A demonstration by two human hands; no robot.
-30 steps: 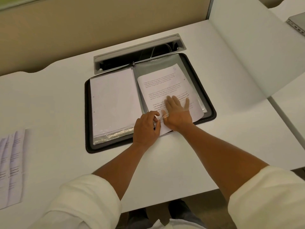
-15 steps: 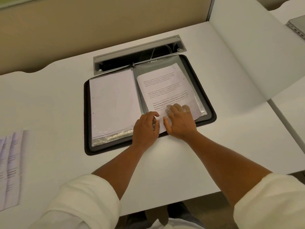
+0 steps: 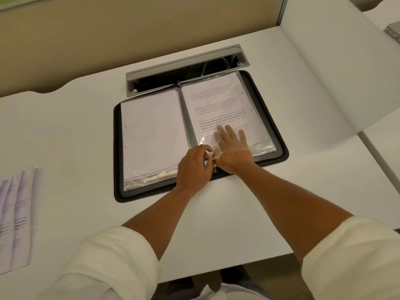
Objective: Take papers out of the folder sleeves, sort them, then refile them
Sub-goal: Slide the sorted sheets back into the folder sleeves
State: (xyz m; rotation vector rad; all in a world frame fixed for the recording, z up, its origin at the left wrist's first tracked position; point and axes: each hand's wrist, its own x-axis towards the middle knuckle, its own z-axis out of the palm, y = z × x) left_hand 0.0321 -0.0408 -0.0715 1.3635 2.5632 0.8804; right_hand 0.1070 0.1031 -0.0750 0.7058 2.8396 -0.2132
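Right now a black folder (image 3: 118, 148) lies open and flat on the white table (image 3: 65, 131). Its middle fold runs from near to far, leaning a little to the left at the far end. On the left side is a clear sleeve (image 3: 151, 135) with a blank white page inside. On the right side is a printed paper (image 3: 218, 105) with lines of words. The paper's long side runs near to far. Its words face the person, and a small number sits at its far right corner.

The right hand (image 3: 232, 148) lies flat on the near part of the printed paper. Its fingers are straight and a bit spread, pointing far away. They look like they are under the shiny clear sleeve on the right (image 3: 263, 146), with the plastic over them. The left hand (image 3: 193, 167) is just beside it, at the near edge by the fold. Its fingers are bent and pinch the plastic edge of that sleeve.

Far behind the folder is a grey cable slot (image 3: 186, 59) in the table. At the far left edge of the table lies a stack of printed sheets (image 3: 15, 217).
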